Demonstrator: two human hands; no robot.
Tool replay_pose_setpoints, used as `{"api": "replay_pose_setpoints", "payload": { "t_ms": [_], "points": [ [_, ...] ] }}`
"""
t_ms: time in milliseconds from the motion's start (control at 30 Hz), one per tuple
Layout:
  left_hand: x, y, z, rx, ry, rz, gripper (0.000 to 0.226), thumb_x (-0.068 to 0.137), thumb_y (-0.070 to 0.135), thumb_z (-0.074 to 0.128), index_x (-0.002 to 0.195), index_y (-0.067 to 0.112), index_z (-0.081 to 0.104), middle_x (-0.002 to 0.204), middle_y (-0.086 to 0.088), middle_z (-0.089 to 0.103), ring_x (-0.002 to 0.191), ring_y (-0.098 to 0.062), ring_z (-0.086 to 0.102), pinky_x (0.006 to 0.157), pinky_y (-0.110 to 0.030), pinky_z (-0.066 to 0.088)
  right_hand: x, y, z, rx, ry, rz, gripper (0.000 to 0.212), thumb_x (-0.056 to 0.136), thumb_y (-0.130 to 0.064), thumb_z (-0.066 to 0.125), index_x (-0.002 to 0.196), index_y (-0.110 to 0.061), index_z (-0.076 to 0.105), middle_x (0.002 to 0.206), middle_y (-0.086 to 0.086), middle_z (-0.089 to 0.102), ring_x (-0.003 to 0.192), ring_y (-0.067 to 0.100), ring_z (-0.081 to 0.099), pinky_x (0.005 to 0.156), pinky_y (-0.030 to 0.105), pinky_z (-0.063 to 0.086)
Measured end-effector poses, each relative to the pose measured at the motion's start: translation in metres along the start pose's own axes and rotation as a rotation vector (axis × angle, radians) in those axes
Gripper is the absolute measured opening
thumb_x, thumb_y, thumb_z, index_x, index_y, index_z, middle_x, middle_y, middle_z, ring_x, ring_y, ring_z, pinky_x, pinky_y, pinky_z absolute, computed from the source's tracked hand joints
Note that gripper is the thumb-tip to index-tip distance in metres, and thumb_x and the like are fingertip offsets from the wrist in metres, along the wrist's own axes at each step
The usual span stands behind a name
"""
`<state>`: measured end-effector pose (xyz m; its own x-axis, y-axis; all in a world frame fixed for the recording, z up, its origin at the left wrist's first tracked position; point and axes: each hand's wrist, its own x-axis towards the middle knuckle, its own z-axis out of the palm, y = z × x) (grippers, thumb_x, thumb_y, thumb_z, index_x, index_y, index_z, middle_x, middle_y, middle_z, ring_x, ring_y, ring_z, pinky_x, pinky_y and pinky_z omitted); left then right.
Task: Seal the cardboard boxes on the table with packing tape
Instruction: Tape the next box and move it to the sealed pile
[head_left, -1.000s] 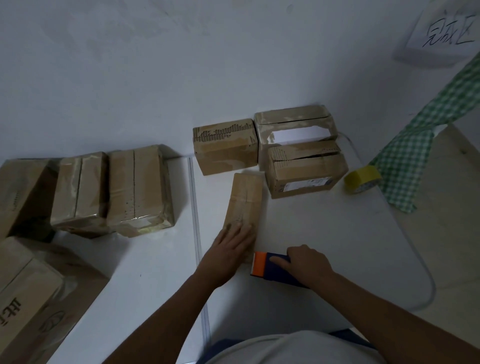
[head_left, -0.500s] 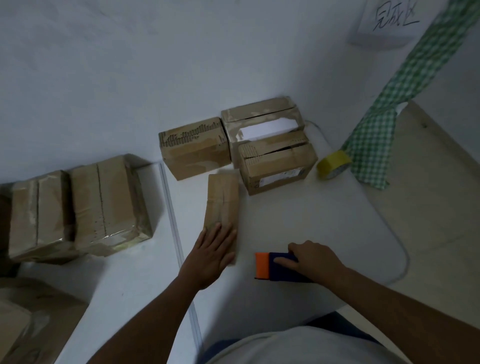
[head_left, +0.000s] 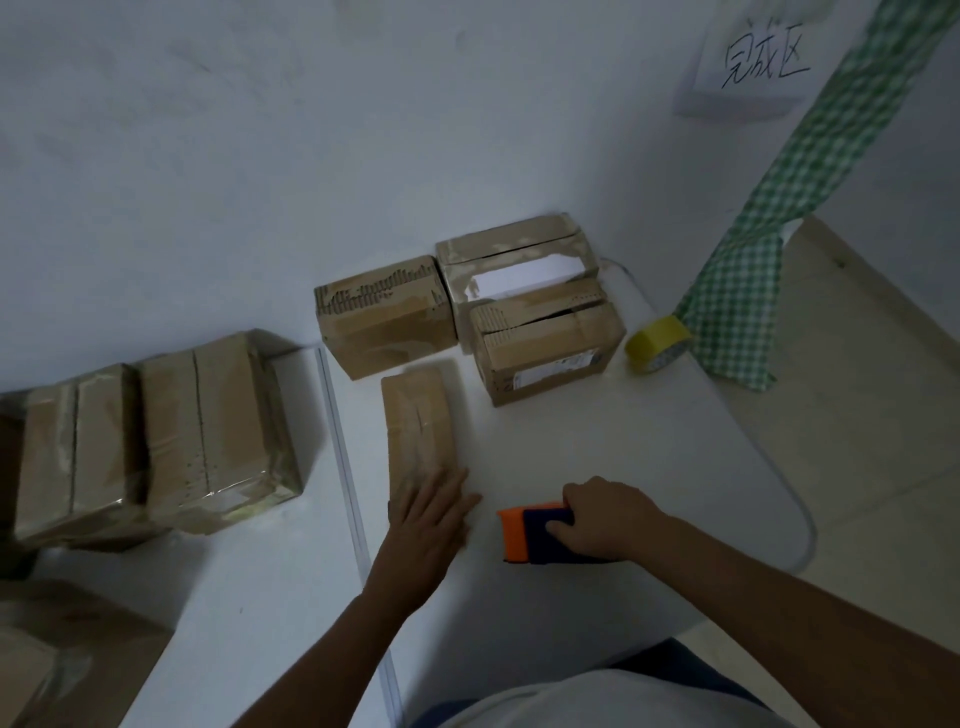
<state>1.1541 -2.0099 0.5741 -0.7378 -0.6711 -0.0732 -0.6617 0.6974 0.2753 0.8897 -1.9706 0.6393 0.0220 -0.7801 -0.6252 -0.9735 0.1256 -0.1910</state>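
A narrow flat cardboard box (head_left: 418, 426) lies lengthwise on the white table (head_left: 597, 457), tape across its top. My left hand (head_left: 434, 514) rests flat on its near end, fingers straight. Just to the right, my right hand (head_left: 605, 514) grips an orange and dark blue tape dispenser (head_left: 530, 532) that sits on the table, apart from the box.
Three taped boxes (head_left: 545, 353) stand against the wall behind the flat box. A yellow tape roll (head_left: 657, 344) lies at the right, by a green checked cloth (head_left: 748, 291). Two wrapped boxes (head_left: 208, 431) sit at the left. The table edge curves at the right.
The view has swung to the right and down. My left hand has slid back to the near end of the flat box. My right hand stays on the dispenser.
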Motion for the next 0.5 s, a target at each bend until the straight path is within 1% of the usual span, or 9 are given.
{"api": "replay_pose_setpoints", "payload": {
  "t_ms": [67,100,167,233,300,367,500],
  "points": [
    [0.001,-0.004,0.003,-0.135,-0.029,-0.028,0.034,0.102,0.024,0.045,0.132,0.023,0.06,0.159,0.004,0.028,0.151,-0.023,0.009,0.122,-0.053,0.011,0.001,-0.003,-0.004,-0.028,-0.022,-0.006,0.053,0.093,-0.06,0.043,0.112,-0.013,0.054,0.106,0.008,0.059,0.077,0.018,0.049,0.066,0.028,0.038],
    [0.0,-0.005,0.005,-0.173,-0.024,-0.046,0.029,0.102,0.022,0.047,0.127,0.024,0.062,0.158,0.005,0.03,0.151,-0.02,0.006,0.123,-0.051,0.01,0.002,-0.005,-0.006,-0.043,-0.021,-0.006,0.052,0.093,-0.061,0.043,0.111,-0.013,0.055,0.105,0.008,0.059,0.076,0.017,0.049,0.066,0.028,0.038],
    [-0.001,-0.006,0.008,-0.213,0.015,-0.059,0.028,0.103,0.024,0.044,0.12,0.024,0.066,0.155,0.004,0.037,0.151,-0.019,0.008,0.123,-0.046,0.008,0.002,-0.009,-0.007,-0.072,-0.006,-0.005,0.052,0.092,-0.062,0.044,0.107,-0.013,0.056,0.102,0.007,0.059,0.075,0.018,0.049,0.065,0.028,0.039],
    [0.0,-0.005,0.008,-0.244,0.051,-0.073,0.03,0.103,0.028,0.041,0.118,0.023,0.066,0.153,0.004,0.04,0.15,-0.019,0.011,0.122,-0.042,0.006,0.003,-0.014,-0.006,-0.089,0.011,-0.003,0.053,0.092,-0.063,0.044,0.103,-0.013,0.058,0.1,0.007,0.06,0.075,0.019,0.051,0.066,0.029,0.039],
    [0.0,-0.005,0.011,-0.239,0.063,-0.091,0.027,0.104,0.025,0.044,0.12,0.023,0.065,0.154,0.004,0.04,0.151,-0.017,0.009,0.123,-0.04,0.005,0.004,-0.018,-0.004,-0.101,0.025,0.002,0.055,0.092,-0.063,0.044,0.102,-0.012,0.059,0.101,0.007,0.061,0.08,0.021,0.057,0.065,0.03,0.039],
    [0.0,-0.004,0.014,-0.234,0.059,-0.101,0.025,0.104,0.024,0.046,0.121,0.023,0.064,0.154,0.005,0.04,0.151,-0.016,0.009,0.123,-0.04,0.006,0.006,-0.021,-0.001,-0.109,0.046,0.005,0.055,0.092,-0.063,0.044,0.101,-0.012,0.06,0.101,0.007,0.062,0.084,0.022,0.061,0.064,0.029,0.039],
    [-0.001,-0.002,0.017,-0.249,0.083,-0.114,0.023,0.103,0.023,0.048,0.119,0.023,0.065,0.152,0.004,0.042,0.15,-0.015,0.01,0.123,-0.041,0.008,0.008,-0.027,0.005,-0.123,0.092,0.013,0.055,0.094,-0.062,0.043,0.102,-0.01,0.061,0.102,0.007,0.063,0.088,0.022,0.062,0.064,0.029,0.039]
  ]
}}
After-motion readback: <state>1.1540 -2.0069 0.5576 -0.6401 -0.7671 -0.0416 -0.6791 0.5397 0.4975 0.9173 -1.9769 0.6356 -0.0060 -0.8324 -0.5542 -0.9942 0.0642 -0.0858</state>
